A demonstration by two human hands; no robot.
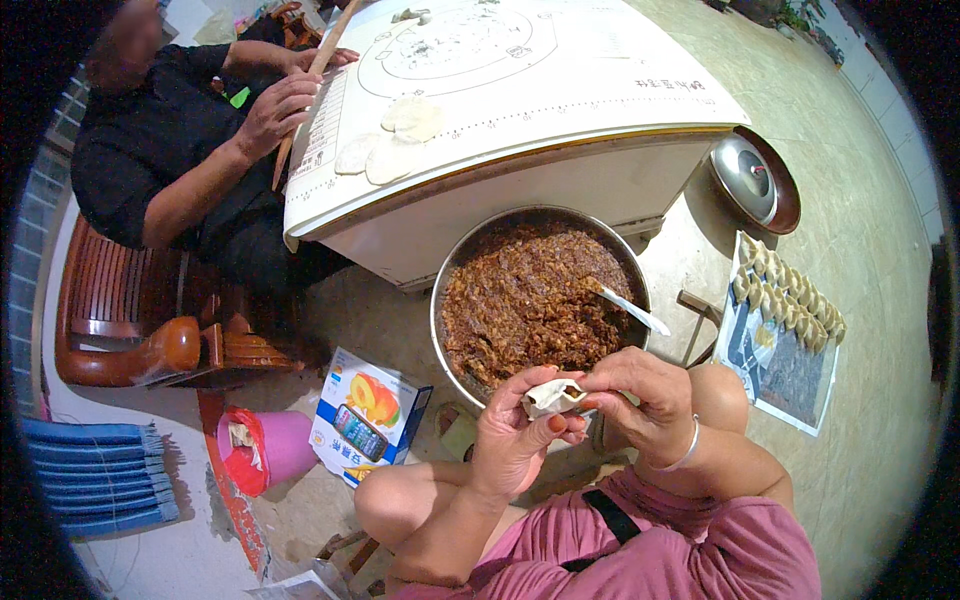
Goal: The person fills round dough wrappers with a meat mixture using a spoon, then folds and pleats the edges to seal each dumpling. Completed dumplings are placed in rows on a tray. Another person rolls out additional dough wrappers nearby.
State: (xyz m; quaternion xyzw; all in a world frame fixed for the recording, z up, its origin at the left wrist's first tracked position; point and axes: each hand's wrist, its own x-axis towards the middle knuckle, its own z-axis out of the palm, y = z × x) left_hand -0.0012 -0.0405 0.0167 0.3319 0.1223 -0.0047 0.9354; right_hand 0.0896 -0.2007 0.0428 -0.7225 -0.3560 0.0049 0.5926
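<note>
A folded dumpling wrapper [553, 397] with dark filling showing at its opening is held between my two hands. My left hand [521, 442] cradles it from the left, thumb on the near side. The fingertips of my right hand [637, 405] pinch its right end. Just beyond my hands stands a large metal basin [436, 341] of brown minced filling [532, 300], with a white-handled spoon [636, 310] stuck in at the right. To the right, rows of shaped dumplings [787, 292] rest on a printed sheet [795, 386].
A co-worker's hands [277, 112] hold a wooden rolling pin [332, 37] at the white table [637, 90], where several round wrappers [397, 146] lie. A lidded pan [746, 184] sits right of it. On the left are a phone [361, 433] on a carton [341, 386] and a pink bin [292, 448].
</note>
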